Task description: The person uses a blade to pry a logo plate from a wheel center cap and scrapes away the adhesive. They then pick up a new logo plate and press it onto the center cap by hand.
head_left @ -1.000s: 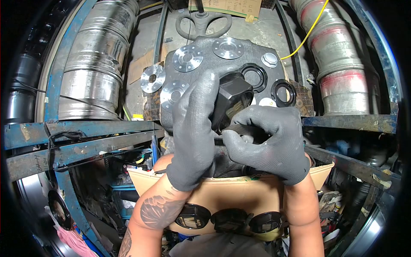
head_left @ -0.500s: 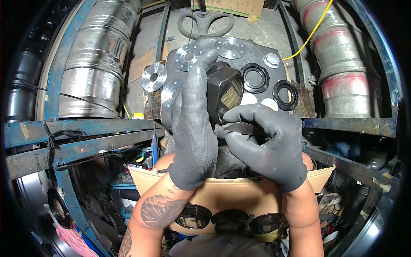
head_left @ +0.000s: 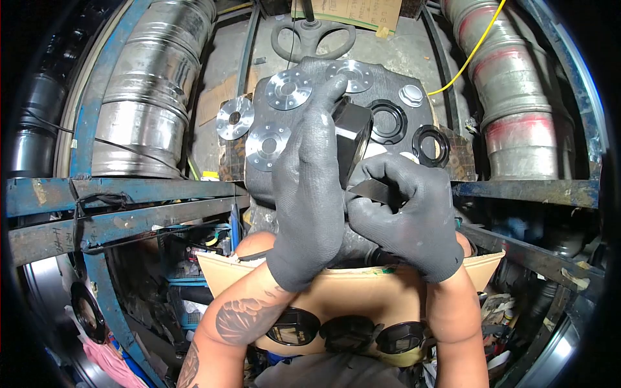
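The left hand [head_left: 309,191], in a dark grey knit glove, stood near the middle of the frame, its fingers stretched toward the top and wrapped along one side of a black hexagonal cap [head_left: 356,129], which it held turned edge-on. The right hand [head_left: 411,216], gloved alike, was just right of centre, curled narrow and pinching a flat dark blade [head_left: 375,191] between thumb and fingers. The blade's tip pointed left, close to the cap's lower edge; whether they touched could not be told.

Beyond the hands, a dark covered surface [head_left: 388,81] filled the upper middle of the frame. Four silver discs [head_left: 275,88] were spread around its left and upper parts, one of them partly behind the left fingertips. On its right side lay two black rings [head_left: 388,138], with a silver cap [head_left: 411,96] above them.

A cardboard flap [head_left: 362,284] crossed the lower centre, and three black caps [head_left: 292,325] sat in a row below its edge. Metal drums [head_left: 142,126] stood at upper left and upper right.
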Tool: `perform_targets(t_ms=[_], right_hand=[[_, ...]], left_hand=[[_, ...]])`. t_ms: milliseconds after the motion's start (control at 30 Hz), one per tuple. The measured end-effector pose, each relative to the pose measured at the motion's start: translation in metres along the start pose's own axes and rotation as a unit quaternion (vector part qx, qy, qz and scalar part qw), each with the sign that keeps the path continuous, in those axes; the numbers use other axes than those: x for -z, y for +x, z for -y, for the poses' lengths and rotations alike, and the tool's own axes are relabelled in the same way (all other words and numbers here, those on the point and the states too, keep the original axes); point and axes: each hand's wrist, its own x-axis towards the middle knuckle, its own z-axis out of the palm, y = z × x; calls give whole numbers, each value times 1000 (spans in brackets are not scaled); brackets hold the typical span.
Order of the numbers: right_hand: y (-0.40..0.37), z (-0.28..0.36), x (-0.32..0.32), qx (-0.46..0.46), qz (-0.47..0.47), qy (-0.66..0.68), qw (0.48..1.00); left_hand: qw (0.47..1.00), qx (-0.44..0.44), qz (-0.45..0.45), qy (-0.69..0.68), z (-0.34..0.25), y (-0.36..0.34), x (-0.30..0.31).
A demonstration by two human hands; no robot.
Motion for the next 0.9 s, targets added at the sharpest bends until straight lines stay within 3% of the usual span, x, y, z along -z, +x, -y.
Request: perform_targets(t_ms=[67, 400, 467, 533, 600, 733, 767, 833, 900], right_hand=[[2, -1, -2, 23, -23, -18, 999], [1, 0, 5, 13, -38, 7, 999], [2, 1, 8, 18, -57, 28, 998], [3, 0, 8, 21, -81, 43, 996], [3, -4, 9, 32, -116, 64, 991], [1, 10, 16, -33, -128, 150, 980], [0, 7, 20, -30, -117, 118, 986], [-1, 18, 22, -93, -97, 200, 970], [-6, 26, 24, -153, -66, 329, 930]], left_hand=[[996, -53, 7, 71, 1, 0, 1], [990, -122, -13, 65, 22, 4, -3], [996, -78, -26, -32, 23, 1, -5], [984, 45, -25, -173, 8, -2, -6], [934, 195, -56, -295, -3, 1, -7], [832, 278, -81, -473, -7, -3, -7], [781, 304, -59, -541, -11, -1, -1], [689, 332, 0, -644, -13, -6, 9], [680, 313, 36, -662, -20, -7, 13]])
